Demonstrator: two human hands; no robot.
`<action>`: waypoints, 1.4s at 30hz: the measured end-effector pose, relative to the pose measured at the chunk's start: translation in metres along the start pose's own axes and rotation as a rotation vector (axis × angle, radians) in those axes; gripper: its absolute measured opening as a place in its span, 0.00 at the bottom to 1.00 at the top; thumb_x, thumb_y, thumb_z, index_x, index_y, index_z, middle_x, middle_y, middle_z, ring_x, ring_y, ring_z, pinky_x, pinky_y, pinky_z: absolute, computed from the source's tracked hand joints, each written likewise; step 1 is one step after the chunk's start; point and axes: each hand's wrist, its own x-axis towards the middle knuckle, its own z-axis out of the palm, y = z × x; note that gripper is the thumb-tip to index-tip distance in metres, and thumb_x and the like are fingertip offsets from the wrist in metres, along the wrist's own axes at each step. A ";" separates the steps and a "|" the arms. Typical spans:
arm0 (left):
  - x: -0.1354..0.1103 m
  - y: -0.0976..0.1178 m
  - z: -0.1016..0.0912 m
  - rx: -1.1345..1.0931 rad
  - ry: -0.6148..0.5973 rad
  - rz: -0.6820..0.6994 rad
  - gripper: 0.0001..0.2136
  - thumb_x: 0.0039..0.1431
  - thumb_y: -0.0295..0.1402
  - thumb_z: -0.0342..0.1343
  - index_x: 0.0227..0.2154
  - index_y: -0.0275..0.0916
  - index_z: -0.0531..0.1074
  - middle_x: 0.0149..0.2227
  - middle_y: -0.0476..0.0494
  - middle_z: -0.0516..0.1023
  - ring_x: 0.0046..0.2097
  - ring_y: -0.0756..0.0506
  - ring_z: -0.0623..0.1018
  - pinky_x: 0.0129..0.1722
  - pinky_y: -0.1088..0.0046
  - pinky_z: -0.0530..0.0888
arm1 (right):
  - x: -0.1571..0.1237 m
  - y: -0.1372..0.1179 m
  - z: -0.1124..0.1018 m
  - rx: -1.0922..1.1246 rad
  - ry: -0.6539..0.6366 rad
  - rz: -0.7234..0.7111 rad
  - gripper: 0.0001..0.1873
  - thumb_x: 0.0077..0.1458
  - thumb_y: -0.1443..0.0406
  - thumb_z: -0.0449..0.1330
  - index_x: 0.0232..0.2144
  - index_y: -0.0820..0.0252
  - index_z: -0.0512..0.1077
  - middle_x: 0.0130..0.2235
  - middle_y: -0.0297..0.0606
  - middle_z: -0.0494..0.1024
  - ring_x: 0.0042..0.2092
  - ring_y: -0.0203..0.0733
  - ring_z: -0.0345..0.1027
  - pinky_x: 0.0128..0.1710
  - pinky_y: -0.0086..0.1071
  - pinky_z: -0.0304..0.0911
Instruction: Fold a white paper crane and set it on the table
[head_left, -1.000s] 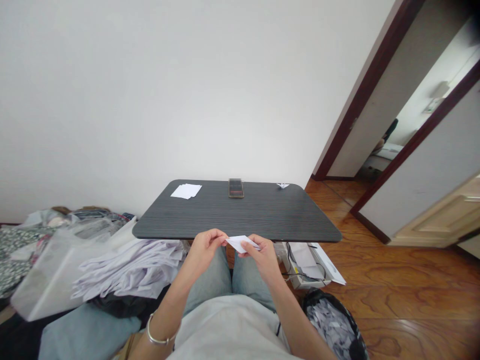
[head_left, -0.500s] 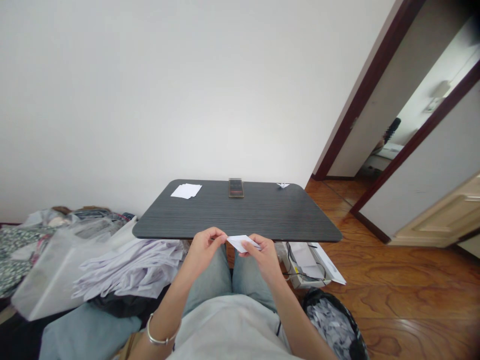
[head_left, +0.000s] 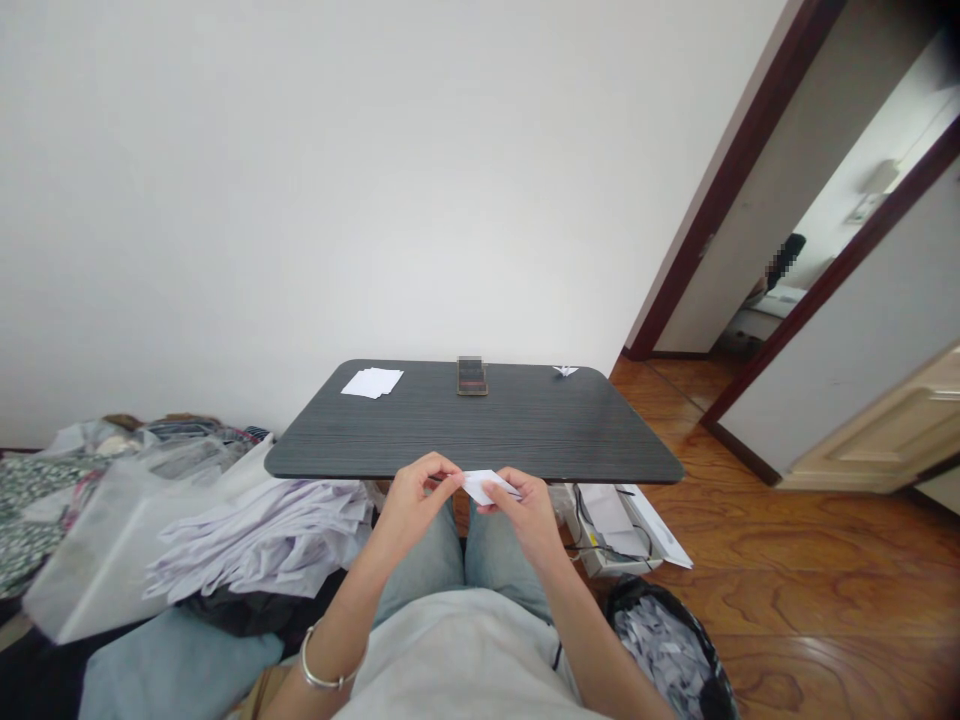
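Note:
A small folded piece of white paper (head_left: 481, 485) is held between my two hands, just in front of the table's near edge and above my lap. My left hand (head_left: 421, 493) pinches its left corner between thumb and fingertips. On the other side, my right hand (head_left: 523, 502) grips the paper with the thumb on top and the fingers underneath. The right part of the paper is partly covered by that thumb. A folded white paper crane (head_left: 565, 371) stands at the far right of the dark table (head_left: 480, 430). Toward the far left lies a stack of white paper sheets (head_left: 372, 382).
A phone (head_left: 472, 376) lies at the table's back middle, near the wall. Piled clothes (head_left: 262, 535) and plastic bags fill the left side. Below right are a box with cables (head_left: 611, 530) and a black-lined bin (head_left: 667, 645) of paper scraps. A person shows partly through the doorway.
My left hand has shifted slightly right along the paper, covering more of its left corner. My right hand stays nearly still.

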 end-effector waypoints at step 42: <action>0.000 -0.004 0.020 -0.079 0.084 -0.004 0.06 0.50 0.32 0.55 0.22 0.36 0.72 0.29 0.44 0.76 0.33 0.47 0.74 0.32 0.74 0.68 | -0.002 -0.001 0.002 -0.007 -0.001 -0.010 0.16 0.45 0.54 0.61 0.20 0.61 0.71 0.21 0.32 0.70 0.24 0.37 0.64 0.24 0.29 0.66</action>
